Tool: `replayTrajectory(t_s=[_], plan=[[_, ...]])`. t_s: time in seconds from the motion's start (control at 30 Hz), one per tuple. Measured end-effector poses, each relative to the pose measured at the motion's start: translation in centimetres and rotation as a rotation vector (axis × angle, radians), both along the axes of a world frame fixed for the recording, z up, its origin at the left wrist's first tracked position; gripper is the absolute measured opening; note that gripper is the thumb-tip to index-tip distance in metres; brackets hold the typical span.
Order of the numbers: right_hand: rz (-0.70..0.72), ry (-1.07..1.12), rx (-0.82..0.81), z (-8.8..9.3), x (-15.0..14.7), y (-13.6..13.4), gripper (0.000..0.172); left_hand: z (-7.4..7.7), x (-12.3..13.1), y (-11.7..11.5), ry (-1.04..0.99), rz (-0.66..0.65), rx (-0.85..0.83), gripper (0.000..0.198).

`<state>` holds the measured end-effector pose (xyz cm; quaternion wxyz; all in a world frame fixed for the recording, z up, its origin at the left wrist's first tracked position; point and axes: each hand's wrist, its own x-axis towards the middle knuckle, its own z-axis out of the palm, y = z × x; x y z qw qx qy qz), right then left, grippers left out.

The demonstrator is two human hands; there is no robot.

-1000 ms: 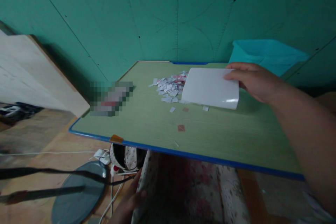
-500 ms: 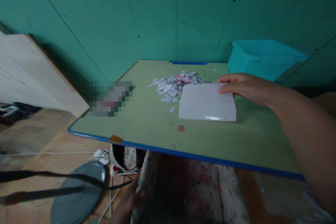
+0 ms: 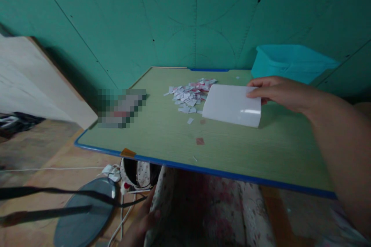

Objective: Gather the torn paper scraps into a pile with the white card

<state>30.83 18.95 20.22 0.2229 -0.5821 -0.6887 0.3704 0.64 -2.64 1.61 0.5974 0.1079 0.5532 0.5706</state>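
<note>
My right hand (image 3: 268, 88) pinches the far right corner of a glossy white sheet (image 3: 232, 104), curved down along its edges, thumb on top and fingers underneath. The sheet is over the pale green tabletop (image 3: 150, 123), its left edge against a pile of small white and pink paper pieces (image 3: 189, 94) and covering some of it. Low in view, my left hand (image 3: 142, 225) is closed on the left rim of a white, red-stained container (image 3: 160, 200) below the table's front edge. Part of that hand is hidden. Two pinkish scraps, the clearer a reddish square (image 3: 199, 141), lie in front of the pile.
A turquoise bin (image 3: 290, 63) stands at the back right against the green wall (image 3: 174, 15). A blurred-out item (image 3: 123, 108) lies at the table's left, by a white panel (image 3: 37, 73). A grey round base (image 3: 87, 216) and cables are on the floor.
My right hand has moved right and slightly back with the white sheet, which has turned a little. A faint pink scrap shows where the sheet was. My left hand stays at the container rim.
</note>
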Motion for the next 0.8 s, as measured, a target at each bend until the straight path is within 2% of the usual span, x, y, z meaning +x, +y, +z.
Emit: replayTrajectory(t_s=[0.1, 0.2, 0.33, 0.47, 0.67, 0.8], plan=[[0.119, -0.033, -0.074, -0.2, 0.2, -0.2, 0.010, 0.1, 0.1, -0.2, 0.026, -0.040, -0.007, 0.020], [0.197, 0.011, -0.069, -0.3, 0.1, -0.4, 0.012, 0.1, -0.2, -0.3, 0.044, -0.076, -0.027, 0.017], [0.192, 0.086, -0.050, -0.4, -0.5, -0.6, 0.013, 0.1, -0.3, 0.0, 0.151, -0.078, -0.030, 0.017], [0.195, 0.063, -0.064, -0.7, -1.7, -0.9, 0.011, -0.2, -0.5, 0.2, 0.263, -0.105, -0.034, 0.019], [0.321, 0.125, -0.174, -1.0, -2.9, -1.6, 0.007, -0.8, -0.7, -0.2, 0.161, -0.059, 0.000, 0.036], [0.272, 0.167, -0.153, -1.1, -3.1, -1.6, 0.007, -1.0, -0.7, 0.0, 0.105, -0.091, 0.030, 0.025]])
